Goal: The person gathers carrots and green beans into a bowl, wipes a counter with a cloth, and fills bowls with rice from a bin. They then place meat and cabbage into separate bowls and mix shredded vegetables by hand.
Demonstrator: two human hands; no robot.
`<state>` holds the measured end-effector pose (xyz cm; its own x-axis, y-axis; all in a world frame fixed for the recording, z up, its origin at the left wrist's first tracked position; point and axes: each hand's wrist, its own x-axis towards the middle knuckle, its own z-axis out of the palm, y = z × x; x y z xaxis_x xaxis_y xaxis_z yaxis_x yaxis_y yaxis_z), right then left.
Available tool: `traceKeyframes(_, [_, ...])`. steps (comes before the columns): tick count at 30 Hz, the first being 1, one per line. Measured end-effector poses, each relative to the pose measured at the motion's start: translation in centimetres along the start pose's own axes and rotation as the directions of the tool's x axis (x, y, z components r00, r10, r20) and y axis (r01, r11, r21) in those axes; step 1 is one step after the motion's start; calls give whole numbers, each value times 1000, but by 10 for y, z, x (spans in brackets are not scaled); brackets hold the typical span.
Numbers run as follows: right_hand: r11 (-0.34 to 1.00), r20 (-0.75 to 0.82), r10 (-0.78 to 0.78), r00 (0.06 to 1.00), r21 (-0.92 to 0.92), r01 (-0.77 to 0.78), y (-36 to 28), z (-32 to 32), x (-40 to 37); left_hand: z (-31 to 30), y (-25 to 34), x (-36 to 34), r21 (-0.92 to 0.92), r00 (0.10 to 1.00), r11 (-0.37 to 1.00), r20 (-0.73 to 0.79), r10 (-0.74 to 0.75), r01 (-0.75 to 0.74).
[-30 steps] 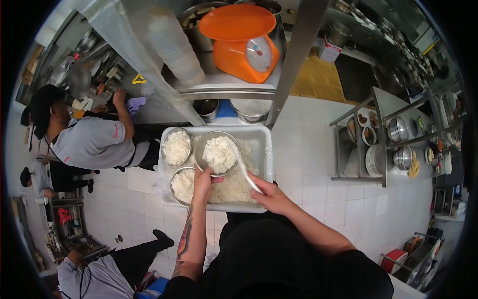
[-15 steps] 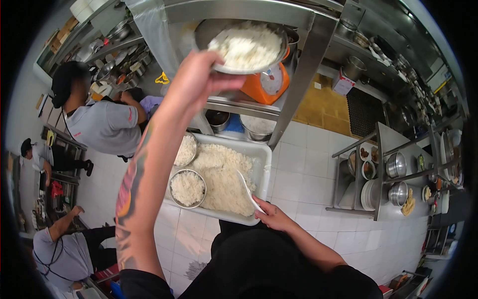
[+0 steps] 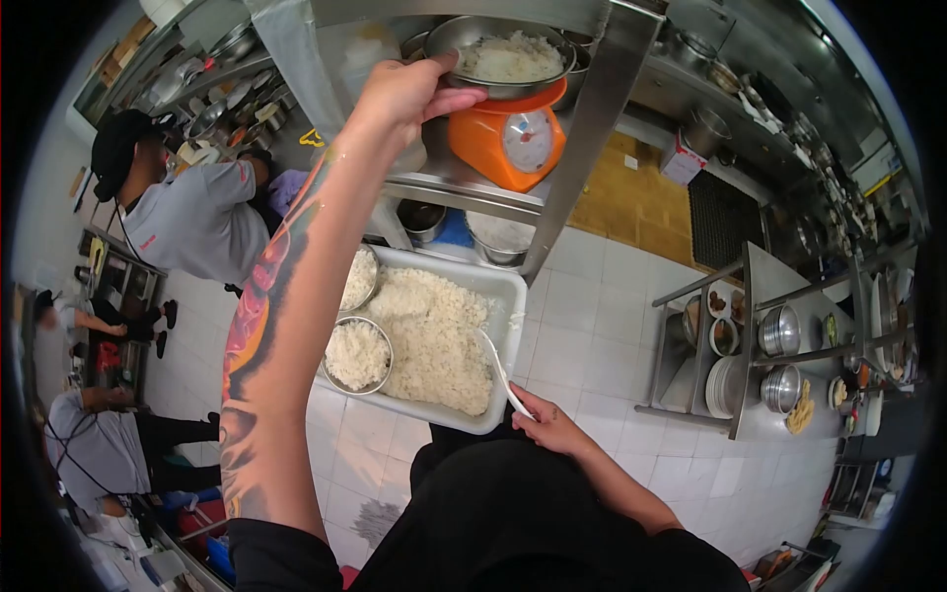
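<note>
My left hand (image 3: 412, 91) is closed on the near-left rim of a metal bowl (image 3: 449, 39) with white rice (image 3: 511, 56) in it. The bowl is at the top of an orange dial scale (image 3: 483, 148), over its pan. Low in front of me, my right hand (image 3: 548, 424) grips a white rice paddle (image 3: 506, 380), its blade end over the rice (image 3: 434, 345) in a pale plastic tub (image 3: 510, 321). Two more metal bowls full of rice, one of them the nearer bowl (image 3: 357, 355), sit at the tub's left side; my forearm partly covers the farther one.
The scale stands on a metal shelf (image 3: 464, 190) with an upright post (image 3: 582, 138) to its right. Pots (image 3: 498, 239) sit on the level below. Several co-workers are at the left, one in a grey shirt (image 3: 202, 222). A steel rack (image 3: 747, 335) with plates and bowls stands right.
My left hand has brought the bowl from in front of the scale back and up over its pan. The paddle stays in my right hand at the tub's right side.
</note>
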<state>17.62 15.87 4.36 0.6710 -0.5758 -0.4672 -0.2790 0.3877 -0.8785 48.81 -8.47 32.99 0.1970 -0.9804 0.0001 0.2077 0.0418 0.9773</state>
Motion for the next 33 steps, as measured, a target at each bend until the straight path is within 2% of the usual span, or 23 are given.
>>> traceKeyframes(8, [989,69,-144,987,-11,145,11,3,17,-13,10,-27,14,999,999,35,40,-41])
traceKeyframes(10, [988,77,-150,986,-13,152,7,2,17,-15,14,-42,105,997,992,41,72,-76])
traceKeyframes(12, [993,82,-68,994,-95,76,-8,2,13,-19,15,-52,150,995,984,36,93,-98])
traceKeyframes(14, [993,97,-63,993,-91,72,1,0,17,-20,16,-56,197,993,973,39,111,-117])
traceKeyframes(16, [994,109,-63,992,-84,72,10,-1,20,-17,18,-56,306,992,943,41,121,-128])
traceKeyframes(17, [980,95,-128,987,-140,141,9,2,21,-13,20,-52,306,992,943,41,122,-129])
traceKeyframes(18, [958,86,-193,977,-197,207,7,4,21,-7,22,-46,353,999,935,17,44,-47])
traceKeyframes(19, [958,86,-194,977,-199,208,4,4,21,-2,23,-40,396,999,917,-12,-34,35])
traceKeyframes(21, [901,150,-184,971,-369,228,-28,8,16,7,16,-24,393,1000,919,-21,-9,17])
traceKeyframes(23, [889,138,-235,962,-371,270,-54,12,11,6,7,-12,397,999,918,-28,19,-6])
traceKeyframes(25, [871,120,-292,949,-375,316,-70,11,5,2,6,-2,207,1000,978,-24,4,1])
traceKeyframes(27, [777,-81,-564,822,-387,496,-80,5,0,-5,13,-26,222,998,974,-40,43,-33])
traceKeyframes(28, [772,-83,-575,814,-384,507,-89,-1,-6,-11,15,-44,232,996,971,-60,70,-54])
traceKeyframes(30, [710,-264,-691,672,-422,564,-114,-10,-23,-33,12,-77,249,991,962,-43,124,-109])
traceKeyframes(32, [685,-293,-717,633,-463,562,-152,2,-38,-57,-5,-112,245,982,954,-42,186,-170])
traceKeyframes(33, [662,-307,-737,602,-511,549,-168,7,-42,-65,-16,-131,243,980,960,-107,167,-137])
